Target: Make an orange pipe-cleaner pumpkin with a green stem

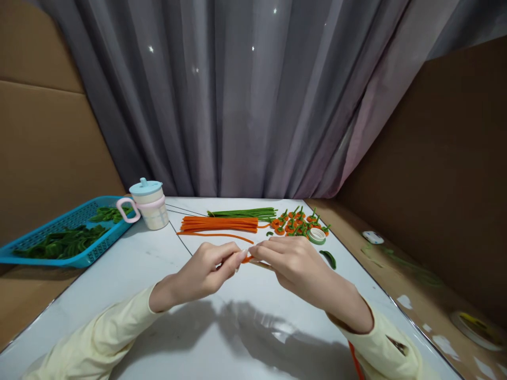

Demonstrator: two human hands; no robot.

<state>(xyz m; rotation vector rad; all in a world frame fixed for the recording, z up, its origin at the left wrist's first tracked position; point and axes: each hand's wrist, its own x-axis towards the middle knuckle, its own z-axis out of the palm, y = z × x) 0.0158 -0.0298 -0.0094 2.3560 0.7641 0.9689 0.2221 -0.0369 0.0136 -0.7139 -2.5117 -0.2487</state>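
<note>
Over the white table, my left hand (212,269) pinches a short bit of orange pipe cleaner (247,259) between thumb and fingertips. My right hand (295,264) meets it from the other side, its fingers bent over the same orange piece. A thin, light-coloured stick (262,265) shows under the right fingers; how it is held is mostly hidden. Beyond the hands lie a bundle of orange pipe cleaners (219,225), one loose orange stem (222,235) and a bundle of green pipe cleaners (243,213). Several small orange rings with green stems (291,227) cluster behind my right hand.
At left are a blue basket (89,257) with green pieces and a lidded cup (155,210). A tape roll (317,236) and curved green piece (328,259) lie at right. Cardboard walls (439,148) flank the table; a grey curtain (237,105) hangs behind.
</note>
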